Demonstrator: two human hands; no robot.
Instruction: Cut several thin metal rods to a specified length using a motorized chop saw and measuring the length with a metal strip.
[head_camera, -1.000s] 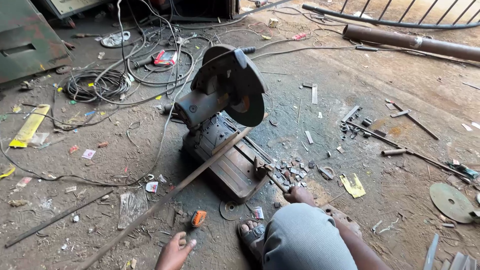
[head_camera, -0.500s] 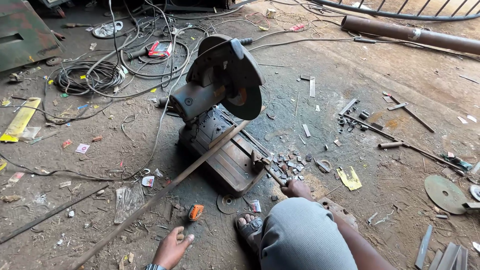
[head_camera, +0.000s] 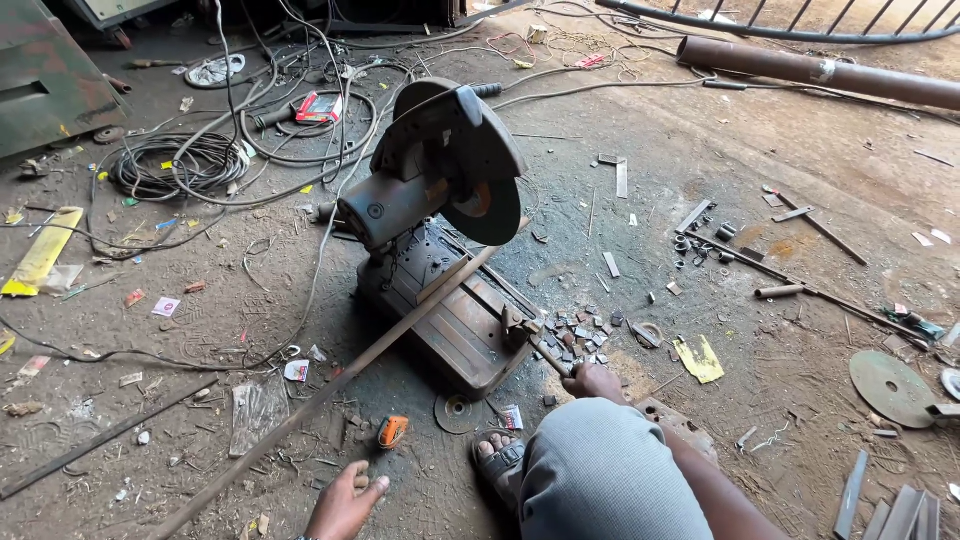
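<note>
A dusty workshop floor fills the view, littered with metal offcuts, scraps of paper and tangled cables at the far left. In the middle stands a chop saw, its round blade guard raised over a rusty base, with the motor housing on its left side. A long thin metal bar runs through the saw's vise on a slant, from under the blade down to the near left edge of the picture.

The person's right hand sits just right of the saw's base, its grip clenched on the vise handle, a short rod that sticks out of the base's near right corner. The left hand is low at the near edge, just right of the long bar; its fingers are loosely curled and released, resting on the floor and grasping nothing. A small orange tape measure lies on the floor just beyond that hand, near a worn cutting disc. The person's grey-clad knee and a sandalled foot show at the near middle.

Farther right lie a yellow scrap, a larger loose disc and, at the far right, a thick rusty pipe
</note>
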